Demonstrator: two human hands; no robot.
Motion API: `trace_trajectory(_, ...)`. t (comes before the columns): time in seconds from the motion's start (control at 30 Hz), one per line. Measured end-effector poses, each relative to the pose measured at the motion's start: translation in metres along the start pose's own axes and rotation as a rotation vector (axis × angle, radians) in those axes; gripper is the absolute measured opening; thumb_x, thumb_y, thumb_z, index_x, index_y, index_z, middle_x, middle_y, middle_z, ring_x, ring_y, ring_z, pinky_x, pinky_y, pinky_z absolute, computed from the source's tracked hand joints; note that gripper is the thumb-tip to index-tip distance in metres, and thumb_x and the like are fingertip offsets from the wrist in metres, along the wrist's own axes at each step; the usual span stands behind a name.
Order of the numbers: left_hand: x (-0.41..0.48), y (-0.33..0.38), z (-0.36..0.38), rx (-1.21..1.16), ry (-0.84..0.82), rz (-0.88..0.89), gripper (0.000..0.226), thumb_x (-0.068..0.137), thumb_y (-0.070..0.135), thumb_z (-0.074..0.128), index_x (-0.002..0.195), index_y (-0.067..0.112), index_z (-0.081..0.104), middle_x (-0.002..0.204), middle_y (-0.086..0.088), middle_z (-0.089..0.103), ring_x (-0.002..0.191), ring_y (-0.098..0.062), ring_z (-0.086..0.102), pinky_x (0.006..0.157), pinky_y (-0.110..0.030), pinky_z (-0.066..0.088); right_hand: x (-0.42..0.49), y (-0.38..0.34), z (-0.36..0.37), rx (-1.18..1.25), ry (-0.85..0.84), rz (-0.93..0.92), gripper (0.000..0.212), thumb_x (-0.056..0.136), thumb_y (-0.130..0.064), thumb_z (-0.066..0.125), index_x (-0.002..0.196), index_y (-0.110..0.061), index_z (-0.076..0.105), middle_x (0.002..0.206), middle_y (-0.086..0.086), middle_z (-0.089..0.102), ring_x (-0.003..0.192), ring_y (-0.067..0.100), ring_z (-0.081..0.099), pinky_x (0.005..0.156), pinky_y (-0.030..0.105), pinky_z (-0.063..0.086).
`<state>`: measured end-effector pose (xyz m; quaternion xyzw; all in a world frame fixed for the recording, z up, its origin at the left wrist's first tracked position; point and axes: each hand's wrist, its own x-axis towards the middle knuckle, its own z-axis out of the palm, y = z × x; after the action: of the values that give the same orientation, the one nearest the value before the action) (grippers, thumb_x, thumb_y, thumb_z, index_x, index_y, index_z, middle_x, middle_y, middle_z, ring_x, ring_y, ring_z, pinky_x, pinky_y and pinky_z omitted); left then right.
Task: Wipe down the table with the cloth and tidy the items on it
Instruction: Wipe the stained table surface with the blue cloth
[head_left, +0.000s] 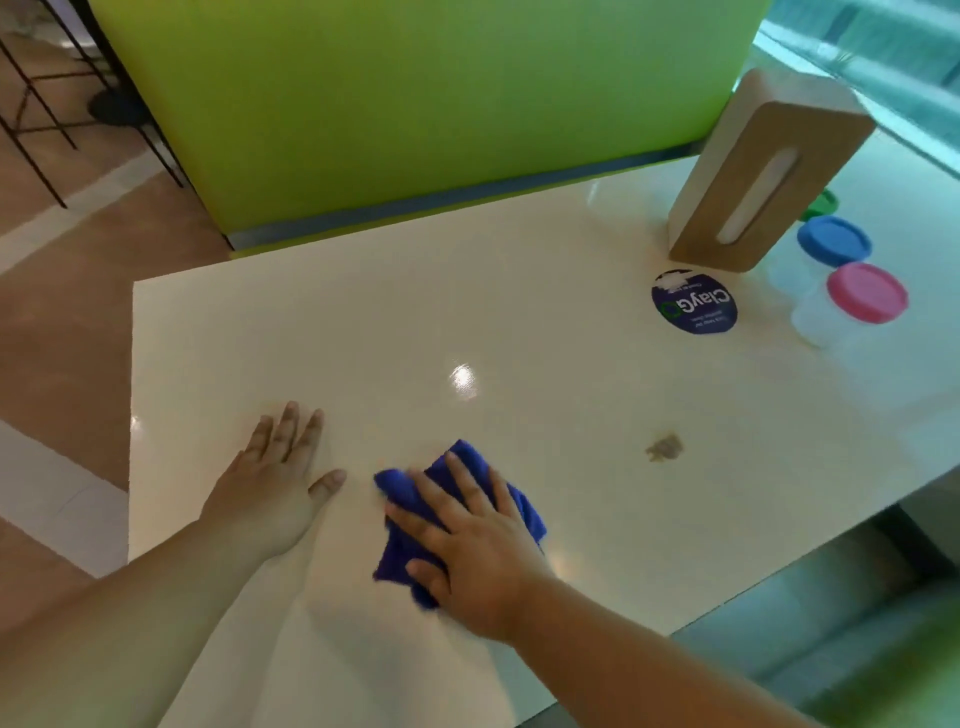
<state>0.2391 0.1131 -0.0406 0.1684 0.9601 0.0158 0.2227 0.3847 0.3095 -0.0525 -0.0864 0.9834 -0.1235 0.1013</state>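
A blue cloth (402, 551) lies bunched on the glossy cream table (415, 322), near its front middle. My right hand (467, 545) presses flat on top of the cloth with its fingers spread over it. My left hand (278, 483) rests flat on the bare tabletop just left of the cloth, fingers apart, holding nothing. A brown smudge (664, 448) marks the table to the right of the cloth. At the far right stand a wooden napkin holder (758, 171), a clear jar with a blue lid (834, 240) and another with a pink lid (866, 292).
A round dark blue sticker (695, 302) is stuck on the table in front of the napkin holder. A green lid (821, 203) peeks out behind the holder. A lime-green bench back (415, 93) runs along the far edge. Black metal chair legs (41, 104) stand at upper left.
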Motion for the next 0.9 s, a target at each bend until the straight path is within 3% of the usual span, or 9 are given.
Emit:
trace_trajectory(0.07, 0.002, -0.002, 0.001, 0.006, 0.020, 0.018, 0.075, 0.090, 0.064, 0.021, 0.146, 0.032, -0.016, 0.157, 0.004, -0.020, 0.146, -0.021, -0.010, 0.118, -0.036, 0.007, -0.033, 0.000, 0.010, -0.084, 0.036, -0.048, 0.052, 0.095, -0.053, 0.030, 0.146, -0.047, 0.019, 0.156, -0.013, 0.023, 0.145, 0.028, 0.014, 0.116, 0.058, 0.007)
trace_trajectory(0.13, 0.003, -0.003, 0.003, 0.028, 0.037, 0.032, 0.075, 0.089, 0.064, 0.020, 0.148, 0.031, -0.013, 0.158, 0.002, -0.016, 0.147, -0.024, -0.007, 0.118, -0.037, 0.008, -0.057, 0.024, 0.012, -0.092, 0.054, 0.043, 0.051, 0.096, -0.051, 0.030, 0.145, -0.049, 0.018, 0.155, -0.015, 0.023, 0.145, 0.025, 0.016, 0.113, 0.051, 0.007)
trace_trajectory(0.27, 0.005, -0.001, 0.004, 0.054, 0.049, 0.041, 0.076, 0.089, 0.064, 0.018, 0.148, 0.029, -0.012, 0.159, -0.001, -0.013, 0.146, -0.027, -0.004, 0.118, -0.037, 0.008, -0.081, 0.069, 0.002, -0.024, 0.109, 0.393, 0.051, 0.093, -0.053, 0.012, 0.143, -0.055, 0.006, 0.154, -0.021, 0.004, 0.146, 0.013, -0.007, 0.115, 0.038, -0.010)
trace_trajectory(0.37, 0.007, -0.003, 0.005, 0.073, 0.047, 0.044, 0.075, 0.089, 0.064, 0.018, 0.149, 0.028, -0.012, 0.159, -0.002, -0.013, 0.146, -0.027, -0.003, 0.118, -0.038, 0.010, -0.077, 0.048, 0.003, 0.062, 0.141, 0.564, 0.053, 0.088, -0.056, 0.001, 0.141, -0.057, -0.001, 0.151, -0.025, -0.009, 0.144, 0.012, -0.018, 0.115, 0.038, -0.015)
trace_trajectory(0.57, 0.006, -0.001, 0.004, 0.064, 0.058, 0.051, 0.074, 0.090, 0.064, 0.018, 0.149, 0.029, -0.009, 0.159, 0.000, -0.013, 0.146, -0.027, -0.002, 0.118, -0.039, 0.012, -0.108, 0.000, 0.027, 0.005, 0.131, 0.272, 0.051, 0.098, -0.046, 0.029, 0.143, -0.054, 0.007, 0.155, -0.017, 0.020, 0.146, 0.018, 0.008, 0.113, 0.044, 0.002)
trace_trajectory(0.7, 0.007, -0.002, 0.003, 0.071, 0.056, 0.055, 0.075, 0.089, 0.064, 0.019, 0.149, 0.028, -0.007, 0.159, -0.001, -0.010, 0.146, -0.028, 0.000, 0.118, -0.040, 0.014, -0.138, 0.054, 0.018, 0.057, 0.198, 0.630, 0.047, 0.094, -0.056, 0.007, 0.141, -0.056, 0.006, 0.156, -0.019, 0.008, 0.145, 0.008, -0.008, 0.118, 0.034, -0.006)
trace_trajectory(0.77, 0.008, -0.002, 0.004, 0.079, 0.055, 0.052, 0.075, 0.089, 0.064, 0.018, 0.149, 0.027, -0.007, 0.159, -0.001, -0.010, 0.146, -0.029, 0.001, 0.117, -0.040, 0.015, -0.140, 0.074, 0.008, 0.094, 0.190, 0.855, 0.047, 0.098, -0.050, 0.012, 0.144, -0.051, 0.006, 0.158, -0.014, 0.002, 0.145, 0.009, -0.013, 0.118, 0.035, -0.009)
trace_trajectory(0.83, 0.009, -0.001, 0.002, 0.080, 0.048, 0.043, 0.075, 0.090, 0.063, 0.021, 0.150, 0.025, -0.005, 0.159, -0.003, -0.008, 0.146, -0.030, 0.002, 0.116, -0.042, 0.018, -0.132, 0.070, 0.003, 0.116, 0.148, 0.876, 0.048, 0.100, -0.047, 0.015, 0.147, -0.046, 0.008, 0.158, -0.014, -0.004, 0.145, 0.013, -0.015, 0.117, 0.037, -0.011)
trace_trajectory(0.9, 0.011, 0.005, 0.000, 0.074, 0.073, 0.035, 0.075, 0.092, 0.059, 0.028, 0.150, 0.020, 0.003, 0.159, -0.007, -0.001, 0.145, -0.030, 0.005, 0.115, -0.043, 0.023, -0.130, 0.054, 0.003, 0.126, 0.143, 0.692, 0.054, 0.092, -0.053, 0.006, 0.146, -0.049, 0.008, 0.153, -0.020, -0.008, 0.144, 0.011, -0.018, 0.115, 0.035, -0.016)
